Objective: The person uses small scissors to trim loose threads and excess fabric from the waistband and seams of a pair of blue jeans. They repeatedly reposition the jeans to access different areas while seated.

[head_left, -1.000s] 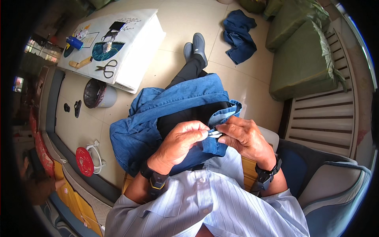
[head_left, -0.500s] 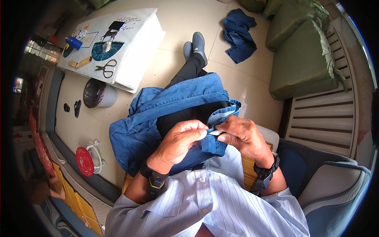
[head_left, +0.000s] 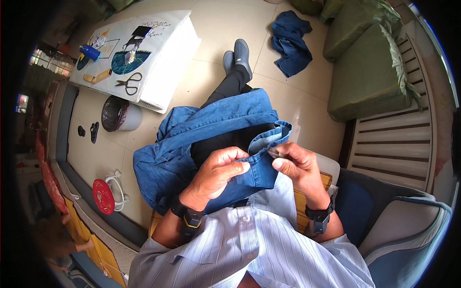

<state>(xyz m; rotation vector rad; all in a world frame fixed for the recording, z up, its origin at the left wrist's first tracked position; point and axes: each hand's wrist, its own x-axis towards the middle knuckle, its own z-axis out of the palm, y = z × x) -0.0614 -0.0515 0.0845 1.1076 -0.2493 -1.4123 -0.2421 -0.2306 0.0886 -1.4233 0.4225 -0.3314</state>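
A blue denim garment lies across my lap, bunched over my dark trousers. My left hand pinches its stitched edge between thumb and forefinger, with a folded, hem-like part curling up beyond. Just right of that grip, my right hand has thumb and fingers drawn together beside the same edge. A small pale bit shows at those fingertips; what it is cannot be made out. Both wrists wear black straps with small devices.
Another piece of dark denim lies on the tiled floor ahead. Left stands a white table with scissors and a blue bottle. Beside it are a lined bin and a red round stool top. Green-covered cushions sit right.
My right hand has shifted slightly right, away from my left fingertips. The pale piece between the hands no longer shows there, and the denim edge lies more stretched out.
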